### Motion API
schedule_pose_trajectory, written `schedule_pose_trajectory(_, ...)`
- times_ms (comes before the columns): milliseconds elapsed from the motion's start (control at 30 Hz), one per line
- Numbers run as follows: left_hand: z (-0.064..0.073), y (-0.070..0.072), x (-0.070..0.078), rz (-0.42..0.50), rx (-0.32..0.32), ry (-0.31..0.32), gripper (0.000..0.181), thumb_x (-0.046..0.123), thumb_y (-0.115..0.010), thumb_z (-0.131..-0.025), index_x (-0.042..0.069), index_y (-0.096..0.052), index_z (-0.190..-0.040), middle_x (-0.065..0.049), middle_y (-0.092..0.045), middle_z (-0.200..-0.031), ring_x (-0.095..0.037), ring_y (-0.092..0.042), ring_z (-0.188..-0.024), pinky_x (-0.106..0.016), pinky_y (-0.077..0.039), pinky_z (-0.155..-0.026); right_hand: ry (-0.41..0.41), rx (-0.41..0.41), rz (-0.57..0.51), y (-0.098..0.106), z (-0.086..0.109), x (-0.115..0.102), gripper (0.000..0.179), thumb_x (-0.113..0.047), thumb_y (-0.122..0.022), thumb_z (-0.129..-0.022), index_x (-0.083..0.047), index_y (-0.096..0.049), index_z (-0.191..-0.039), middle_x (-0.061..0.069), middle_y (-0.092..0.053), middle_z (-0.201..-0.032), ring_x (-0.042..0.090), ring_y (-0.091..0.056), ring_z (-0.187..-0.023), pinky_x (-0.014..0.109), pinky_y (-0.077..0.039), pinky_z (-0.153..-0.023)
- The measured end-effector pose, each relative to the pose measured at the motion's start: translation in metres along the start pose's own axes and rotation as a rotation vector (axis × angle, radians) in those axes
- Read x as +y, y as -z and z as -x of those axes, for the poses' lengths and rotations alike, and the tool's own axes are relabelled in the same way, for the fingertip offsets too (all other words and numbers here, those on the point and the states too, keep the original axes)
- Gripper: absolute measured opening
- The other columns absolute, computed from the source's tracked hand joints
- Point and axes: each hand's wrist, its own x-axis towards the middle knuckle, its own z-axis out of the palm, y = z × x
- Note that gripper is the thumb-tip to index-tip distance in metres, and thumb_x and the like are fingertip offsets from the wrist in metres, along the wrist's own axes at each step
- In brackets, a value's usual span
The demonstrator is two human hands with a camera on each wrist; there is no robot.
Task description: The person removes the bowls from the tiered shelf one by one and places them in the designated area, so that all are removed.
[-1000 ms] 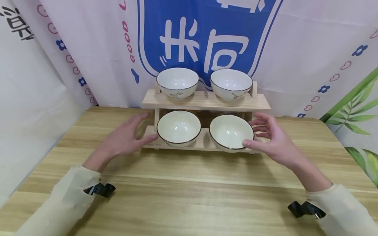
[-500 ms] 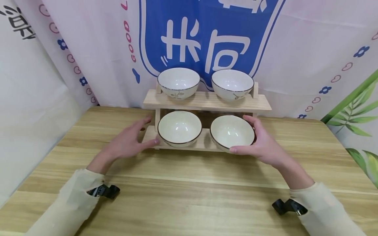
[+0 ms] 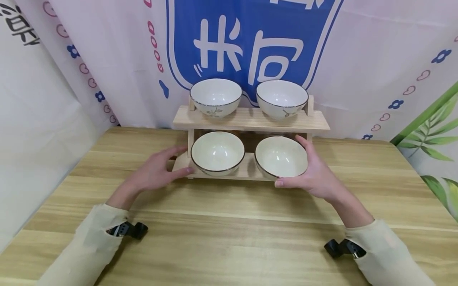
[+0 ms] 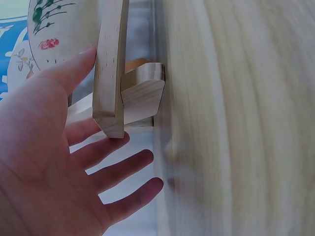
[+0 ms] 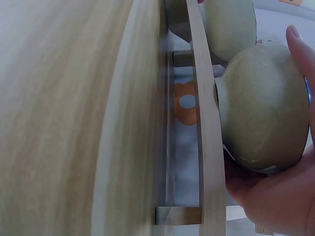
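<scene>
A two-tier wooden rack (image 3: 250,120) carries two bowls on each tier. My right hand (image 3: 318,172) curls round the outer side of the lower right bowl (image 3: 280,157), thumb at its front and a fingertip behind its rim. In the right wrist view this bowl (image 5: 263,108) tilts a little on the lower board (image 5: 209,147). My left hand (image 3: 154,171) is at the left end of the lower tier, beside the lower left bowl (image 3: 217,153). The left wrist view shows its fingers (image 4: 123,169) spread below the board's end (image 4: 109,73), thumb near the board's edge.
On the upper tier stand the upper left bowl (image 3: 216,97) and the upper right bowl (image 3: 282,98). The rack is at the back of a wooden table (image 3: 229,234), before a printed curtain (image 3: 136,87). Bamboo leaves (image 3: 434,139) are printed at the right.
My right hand has come in leftward and closed round the lower right bowl. The left hand has shifted slightly to the right, toward the rack's end. The bowls stay on the rack.
</scene>
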Motion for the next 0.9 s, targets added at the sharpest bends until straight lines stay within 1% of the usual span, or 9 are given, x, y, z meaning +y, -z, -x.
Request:
schedule_pose_trajectory(67,0.0005,0.0009,-0.0004,0.001,-0.002,-0.001,0.082,0.053,-0.069,-0.101,0.009,-0.040,-0.163,-0.022,-0.049,-0.162,-0.045,-0.053,-0.143,-0.068,-0.043,-0.117,-0.001,0.004,-0.001,-0.0009,-0.0003,0.0001,0.138,-0.023,-0.101,-0.072,-0.019,-0.005,-0.172,0.020,-0.032,-0.167,0.038,-0.052,-0.140,0.056,-0.038,-0.121)
schedule_pose_trajectory(300,0.0004,0.0031,0.0013,0.020,-0.020,0.039,0.082,0.054,-0.070,-0.100,0.011,-0.041,-0.163,-0.021,-0.048,-0.164,-0.044,-0.055,-0.142,-0.066,-0.045,-0.116,-0.015,0.011,0.008,-0.0023,-0.0004,0.0001,0.142,-0.024,-0.102,-0.070,-0.020,-0.004,-0.172,0.021,-0.033,-0.167,0.038,-0.051,-0.141,0.058,-0.037,-0.123)
schedule_pose_trajectory(533,-0.0004,0.0067,0.0039,0.005,-0.032,0.083,0.082,0.061,-0.066,-0.100,0.018,-0.039,-0.165,-0.023,-0.048,-0.163,-0.045,-0.056,-0.141,-0.067,-0.047,-0.114,-0.024,0.024,0.009,-0.0022,-0.0028,0.0007,0.142,-0.026,-0.102,-0.070,-0.021,-0.003,-0.172,0.020,-0.029,-0.169,0.037,-0.049,-0.142,0.057,-0.036,-0.123)
schedule_pose_trajectory(733,0.0005,0.0061,0.0027,-0.002,-0.035,0.085,0.082,0.063,-0.063,-0.101,0.018,-0.039,-0.165,-0.024,-0.052,-0.159,-0.045,-0.061,-0.136,-0.065,-0.051,-0.109,-0.017,0.023,-0.013,-0.0034,-0.0026,0.0005,0.138,-0.024,-0.101,-0.071,-0.017,-0.006,-0.171,0.018,-0.032,-0.166,0.036,-0.051,-0.140,0.055,-0.038,-0.122)
schedule_pose_trajectory(900,0.0012,0.0043,0.0014,-0.010,-0.034,0.078,0.082,0.064,-0.061,-0.101,0.019,-0.040,-0.165,-0.024,-0.052,-0.159,-0.044,-0.062,-0.135,-0.064,-0.052,-0.108,-0.017,0.024,-0.028,-0.0052,-0.0002,0.0023,0.135,-0.023,-0.100,-0.073,-0.017,-0.008,-0.171,0.017,-0.034,-0.165,0.037,-0.052,-0.139,0.054,-0.041,-0.120)
